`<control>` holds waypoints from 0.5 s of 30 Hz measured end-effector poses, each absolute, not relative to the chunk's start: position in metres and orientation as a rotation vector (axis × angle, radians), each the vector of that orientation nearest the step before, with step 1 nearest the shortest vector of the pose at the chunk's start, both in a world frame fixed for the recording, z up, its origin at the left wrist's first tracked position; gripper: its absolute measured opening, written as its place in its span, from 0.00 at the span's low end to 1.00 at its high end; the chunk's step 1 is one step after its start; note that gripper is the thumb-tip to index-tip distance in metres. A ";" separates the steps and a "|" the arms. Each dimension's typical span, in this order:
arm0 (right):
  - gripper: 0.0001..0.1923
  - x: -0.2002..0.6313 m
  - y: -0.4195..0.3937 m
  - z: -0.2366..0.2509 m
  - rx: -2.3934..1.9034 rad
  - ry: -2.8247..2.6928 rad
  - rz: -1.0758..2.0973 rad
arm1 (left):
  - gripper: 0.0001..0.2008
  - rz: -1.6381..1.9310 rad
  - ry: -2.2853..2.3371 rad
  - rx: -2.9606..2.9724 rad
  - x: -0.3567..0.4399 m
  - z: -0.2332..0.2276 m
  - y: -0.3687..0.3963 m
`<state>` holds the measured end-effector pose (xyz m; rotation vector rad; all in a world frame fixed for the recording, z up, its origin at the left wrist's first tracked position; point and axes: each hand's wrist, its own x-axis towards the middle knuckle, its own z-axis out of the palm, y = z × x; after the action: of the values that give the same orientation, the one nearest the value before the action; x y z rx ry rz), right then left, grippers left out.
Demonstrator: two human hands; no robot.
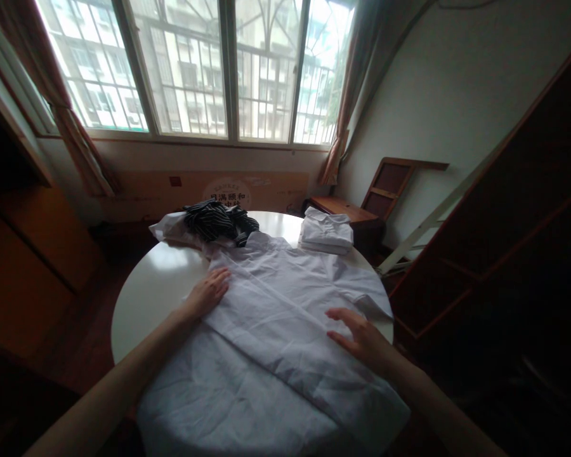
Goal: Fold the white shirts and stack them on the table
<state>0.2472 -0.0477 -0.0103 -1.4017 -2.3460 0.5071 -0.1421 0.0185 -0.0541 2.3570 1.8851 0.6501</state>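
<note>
Round white table (pixel 143 292) under a barred window carries a spread white cotton shirt (pixel 276 330); left hand (pixel 209 292) and right hand (pixel 361 339) press it flat, fingers open, folded white shirts (pixel 326 233) far right

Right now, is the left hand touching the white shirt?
Touching. The head view shows the left hand lying flat, palm down, on the left edge of the white shirt, fingers spread over the cloth with no gap.
</note>
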 end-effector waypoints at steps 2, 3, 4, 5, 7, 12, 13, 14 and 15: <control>0.24 0.237 -0.047 -0.022 -1.230 -2.476 0.512 | 0.21 0.522 1.912 2.327 -0.146 -0.061 0.014; 0.25 0.235 -0.047 -0.029 -1.184 -2.535 0.514 | 0.23 0.476 1.962 2.297 -0.149 -0.064 0.011; 0.26 0.234 -0.046 -0.035 -1.163 -2.580 0.513 | 0.24 0.444 2.014 2.267 -0.152 -0.067 0.010; 0.26 0.234 -0.045 -0.040 -1.161 -2.603 0.505 | 0.26 0.429 2.055 2.246 -0.155 -0.068 0.008; 0.26 0.236 -0.043 -0.047 -1.173 -2.614 0.487 | 0.27 0.476 2.116 2.217 -0.161 -0.070 0.005; 0.27 0.240 -0.041 -0.051 -1.172 -2.629 0.452 | 0.22 0.826 2.271 1.962 -0.175 -0.062 -0.007; 0.27 0.239 -0.041 -0.051 -1.174 -2.635 0.443 | 0.21 0.863 2.259 1.875 -0.179 -0.059 -0.012; 0.27 0.239 -0.041 -0.051 -1.178 -2.640 0.432 | 0.21 0.889 2.216 1.806 -0.183 -0.056 -0.017; 0.27 0.239 -0.041 -0.052 -1.184 -2.645 0.420 | 0.20 0.904 2.145 1.764 -0.187 -0.053 -0.022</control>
<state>0.2387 -0.0407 -0.0517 -1.1836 -2.6454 0.4203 -0.1871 -0.0224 -0.0533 1.7639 2.1448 0.9044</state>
